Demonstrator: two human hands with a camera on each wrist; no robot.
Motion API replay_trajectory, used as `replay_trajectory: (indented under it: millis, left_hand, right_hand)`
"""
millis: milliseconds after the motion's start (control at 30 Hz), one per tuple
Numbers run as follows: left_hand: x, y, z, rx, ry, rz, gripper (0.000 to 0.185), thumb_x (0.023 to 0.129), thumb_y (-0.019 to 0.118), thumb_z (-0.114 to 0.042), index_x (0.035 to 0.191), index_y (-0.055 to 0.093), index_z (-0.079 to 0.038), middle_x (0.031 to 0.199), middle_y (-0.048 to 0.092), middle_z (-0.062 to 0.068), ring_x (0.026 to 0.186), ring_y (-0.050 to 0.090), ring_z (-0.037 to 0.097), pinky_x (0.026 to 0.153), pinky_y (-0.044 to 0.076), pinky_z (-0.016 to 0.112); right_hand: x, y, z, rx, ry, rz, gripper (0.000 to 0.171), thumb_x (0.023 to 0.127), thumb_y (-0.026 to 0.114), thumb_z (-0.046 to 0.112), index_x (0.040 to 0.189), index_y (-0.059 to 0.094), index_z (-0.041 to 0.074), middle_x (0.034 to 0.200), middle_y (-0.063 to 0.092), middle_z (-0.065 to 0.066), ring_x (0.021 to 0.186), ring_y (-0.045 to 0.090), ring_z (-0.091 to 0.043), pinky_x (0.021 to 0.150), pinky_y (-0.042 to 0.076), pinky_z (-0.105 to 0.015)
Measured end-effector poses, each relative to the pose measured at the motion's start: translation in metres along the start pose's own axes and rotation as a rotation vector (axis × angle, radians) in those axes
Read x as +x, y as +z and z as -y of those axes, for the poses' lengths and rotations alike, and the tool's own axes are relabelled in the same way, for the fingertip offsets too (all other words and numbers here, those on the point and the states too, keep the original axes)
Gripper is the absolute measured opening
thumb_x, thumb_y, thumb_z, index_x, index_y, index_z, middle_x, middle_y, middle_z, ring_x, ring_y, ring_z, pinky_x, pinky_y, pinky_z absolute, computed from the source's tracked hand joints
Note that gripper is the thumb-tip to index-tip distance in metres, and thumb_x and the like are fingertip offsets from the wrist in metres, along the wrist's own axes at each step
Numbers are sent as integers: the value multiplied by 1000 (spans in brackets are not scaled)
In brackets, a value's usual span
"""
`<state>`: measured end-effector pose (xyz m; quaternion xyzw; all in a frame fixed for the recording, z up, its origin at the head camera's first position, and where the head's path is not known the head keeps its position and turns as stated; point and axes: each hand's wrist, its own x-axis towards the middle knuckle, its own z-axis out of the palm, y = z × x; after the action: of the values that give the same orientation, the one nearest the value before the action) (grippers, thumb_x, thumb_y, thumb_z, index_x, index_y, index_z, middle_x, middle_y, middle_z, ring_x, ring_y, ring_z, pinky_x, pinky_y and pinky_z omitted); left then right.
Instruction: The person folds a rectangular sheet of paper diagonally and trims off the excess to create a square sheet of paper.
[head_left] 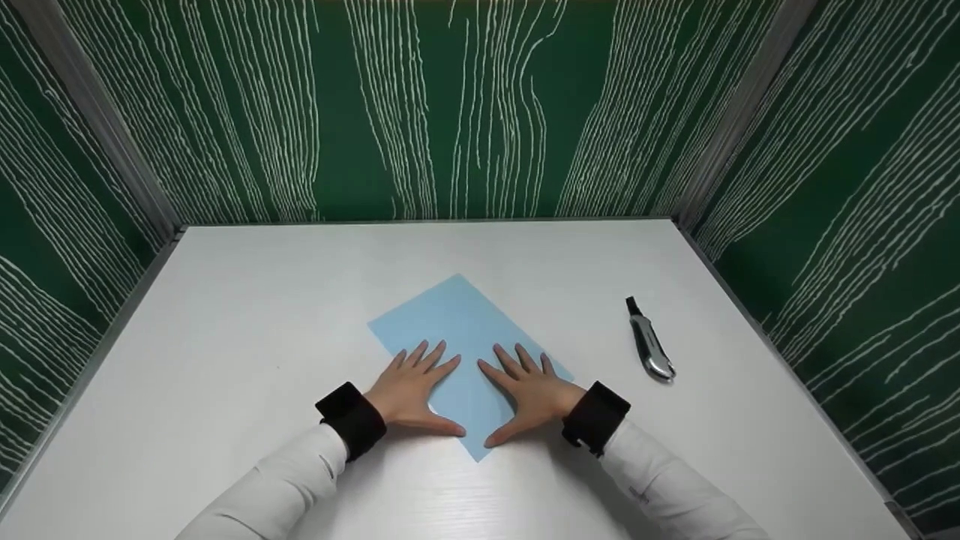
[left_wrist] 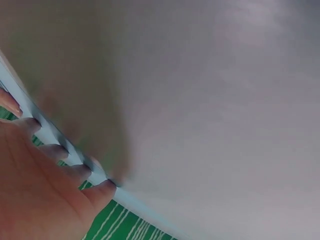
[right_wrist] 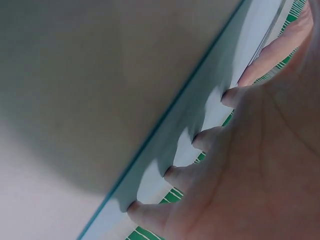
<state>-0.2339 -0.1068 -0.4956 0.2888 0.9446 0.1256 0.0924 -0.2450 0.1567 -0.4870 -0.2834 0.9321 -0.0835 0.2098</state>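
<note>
A light blue sheet of paper lies flat on the white table, turned so that one corner points toward me. My left hand rests on its left side with fingers spread and the thumb near the front corner. Across from it, my right hand lies spread on the right side, its thumb also by that corner. Both wrist views show the fingertips touching the blue paper along its edge. Neither hand is curled round anything. Parts of the sheet are hidden under the palms.
A utility knife with a grey and black handle lies to the right of the paper. The white table is bordered at the back and sides by green panels with white wavy lines.
</note>
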Motion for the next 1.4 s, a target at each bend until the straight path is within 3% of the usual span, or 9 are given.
replay_trajectory:
  millis: [867,1400]
  left_hand:
    - [2,4,-5,25,-8,-2,107,79,71,-72,163,31,-20,172,21,14,160,19,43,126,22,67]
    - [1,6,-1,3,-17,-3,95,87,66,-70,163,32,-24,173,22,12,161,17,42,127,19,66]
  right_hand:
    - [-2,6,-5,22,-13,-31,122,75,78,71,167,12,26,176,-2,-10,161,-1,-46,122,5,-77]
    - [-2,5,-4,17,-40,-57,109,83,74,68,166,17,26,176,3,-12,161,2,-47,120,8,-80]
